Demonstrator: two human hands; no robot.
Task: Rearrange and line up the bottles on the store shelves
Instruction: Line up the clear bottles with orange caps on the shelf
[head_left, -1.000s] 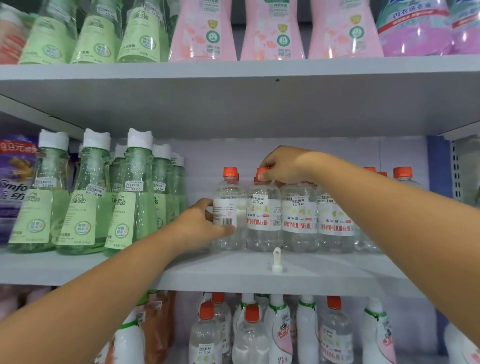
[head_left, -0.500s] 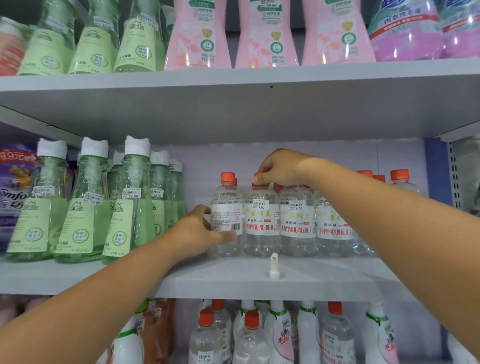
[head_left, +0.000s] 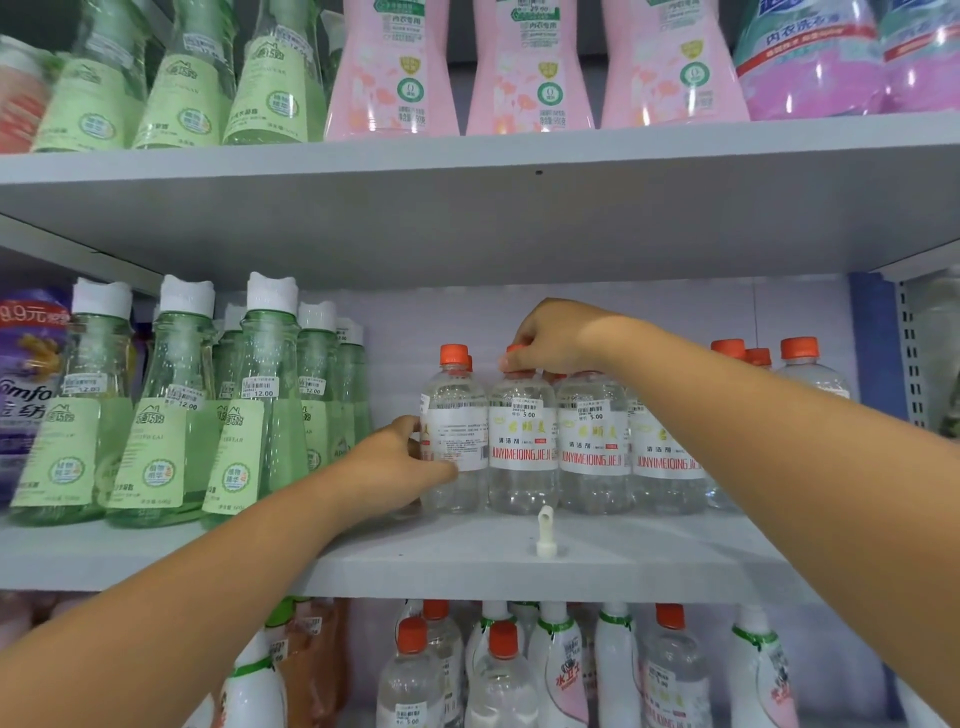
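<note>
A: Which step is going on?
B: At frame centre, the left hand (head_left: 400, 465) is gripping the leftmost clear bottle (head_left: 453, 436), while the right hand (head_left: 551, 338) is pinching its neighbour's orange cap (head_left: 514, 352).
A: Next?
B: Probably turning the label frontward.

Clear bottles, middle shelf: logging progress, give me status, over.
Left hand grips leftmost clear bottle at label. Right hand pinches cap of second bottle. Both upright on shelf. White peg in front.

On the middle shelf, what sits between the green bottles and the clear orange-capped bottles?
No product: the head view shows bare grey shelf and back wall between the green bottles and the clear orange-capped bottles, crossed only by the left hand.
</note>
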